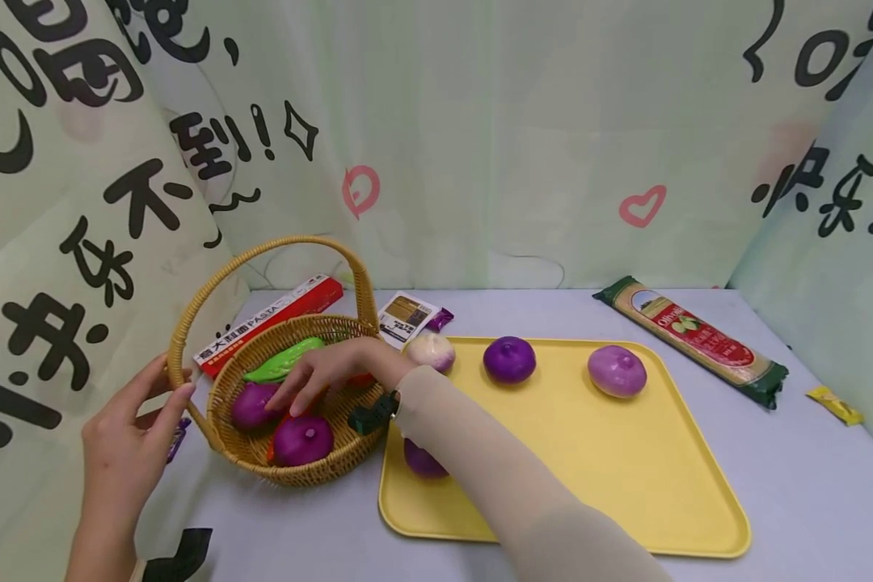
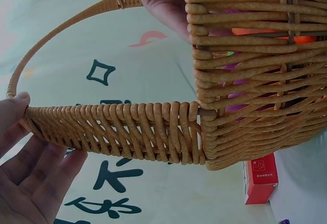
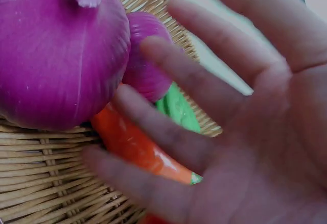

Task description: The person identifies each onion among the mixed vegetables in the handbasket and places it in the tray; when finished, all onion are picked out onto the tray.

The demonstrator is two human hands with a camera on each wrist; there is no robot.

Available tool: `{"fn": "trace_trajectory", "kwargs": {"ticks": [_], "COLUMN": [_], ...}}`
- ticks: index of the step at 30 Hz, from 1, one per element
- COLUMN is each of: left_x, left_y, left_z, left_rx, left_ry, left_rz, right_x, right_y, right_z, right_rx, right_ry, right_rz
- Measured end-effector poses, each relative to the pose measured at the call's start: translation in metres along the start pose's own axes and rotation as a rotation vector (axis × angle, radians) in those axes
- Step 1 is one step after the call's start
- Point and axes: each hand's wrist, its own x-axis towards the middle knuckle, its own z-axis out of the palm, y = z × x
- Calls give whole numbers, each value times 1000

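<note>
My left hand (image 1: 127,436) holds the handle of a wicker basket (image 1: 349,461) low on its left side, thumb opposite fingers. Inside the basket, my right hand (image 1: 335,368) reaches over the vegetables with its fingers spread. In the right wrist view its palm shows bare. Two purple onions (image 1: 303,440) lie at the basket's front and left, one large and close in the right wrist view. Near the fingertips is a long orange vegetable (image 3: 135,145) with a green end. Behind it a green pepper (image 1: 284,361) leans on the back wall. The right hand hides part of the contents.
A yellow tray (image 1: 589,469) to the right bears several onions, including a white one (image 1: 431,353) and one partly under the right sleeve. Behind the basket lie a red pasta box (image 1: 320,295) and a printed card (image 1: 406,318). A spaghetti pack (image 1: 698,339) lies back right, near a yellow wrapper (image 1: 835,406).
</note>
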Motion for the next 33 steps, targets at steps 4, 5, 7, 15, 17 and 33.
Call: {"fn": "trace_trajectory", "kwargs": {"ticks": [4,5,7,15,17,33], "left_x": [0,0,0,0,0,0], "left_y": [0,0,0,0,0,0], "left_z": [0,0,0,0,0,-1], "left_rx": [1,1,1,-5,-9,-20], "left_ry": [-3,-4,-7,2,5,5], "left_rz": [0,-2,-4,17,27,46], "right_x": [1,1,1,-2,-3,-1], "right_y": [2,2,3,5,4,1], "right_z": [2,3,5,8,8,13], "right_rx": [-81,-46,30,191,193,99], "right_ry": [-74,-91,-115,-158,-166,-197], "right_rz": [22,51,95,151,158,214]}}
